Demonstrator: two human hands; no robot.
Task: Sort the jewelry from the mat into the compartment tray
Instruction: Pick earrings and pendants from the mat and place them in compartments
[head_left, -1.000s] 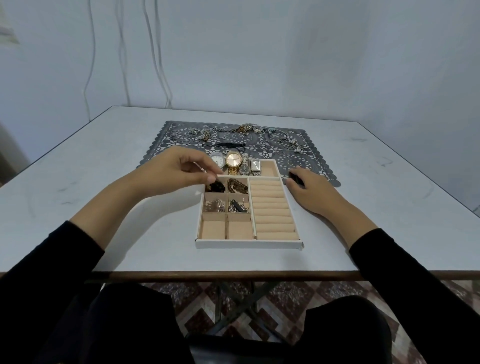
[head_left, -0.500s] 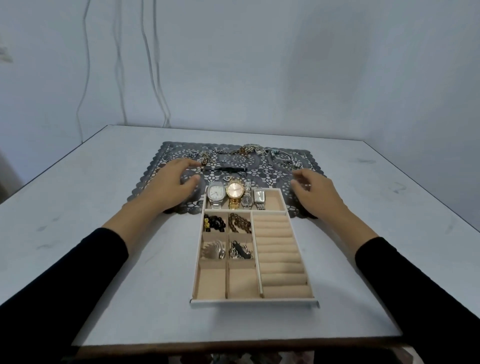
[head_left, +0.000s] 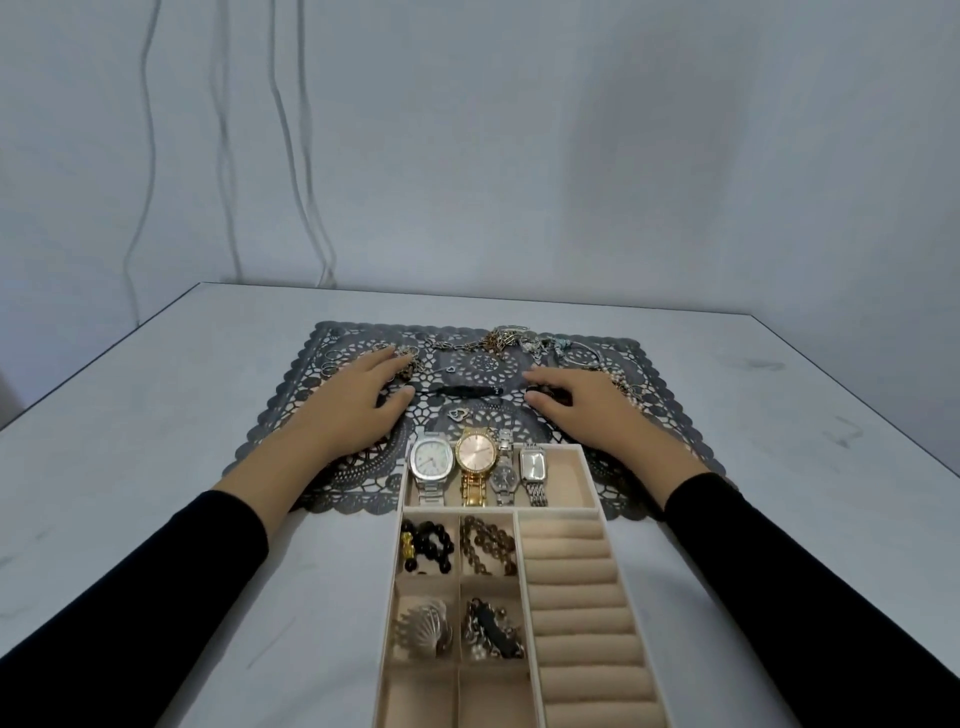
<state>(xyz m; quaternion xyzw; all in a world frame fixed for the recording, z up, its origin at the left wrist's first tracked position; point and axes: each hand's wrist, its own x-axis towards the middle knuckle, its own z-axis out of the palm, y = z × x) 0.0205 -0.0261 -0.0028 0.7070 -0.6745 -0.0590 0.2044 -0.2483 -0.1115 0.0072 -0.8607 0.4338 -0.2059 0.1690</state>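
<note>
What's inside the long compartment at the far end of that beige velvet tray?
Four wristwatches: a large silver watch, a gold round watch, a small round silver watch, a rectangular silver watch. They cover the lining beneath.

Beige compartment tray (head_left: 558, 512) overlapping near edge of grey lace mat (head_left: 488, 366): four watches (head_left: 475, 452) in far cell (bracelets (head_left: 426, 545) in nearer cells); loose chains (head_left: 498, 340) along mat's far edge.

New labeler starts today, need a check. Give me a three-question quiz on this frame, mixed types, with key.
1. True or false: the ring rolls in the tray already hold rings.
2. How many watches lie in the tray's far compartment?
3. The left hand and right hand are over: A) the mat; B) the ring rolls; C) the watches.
Key: 1 false; 2 four; 3 A.
</note>
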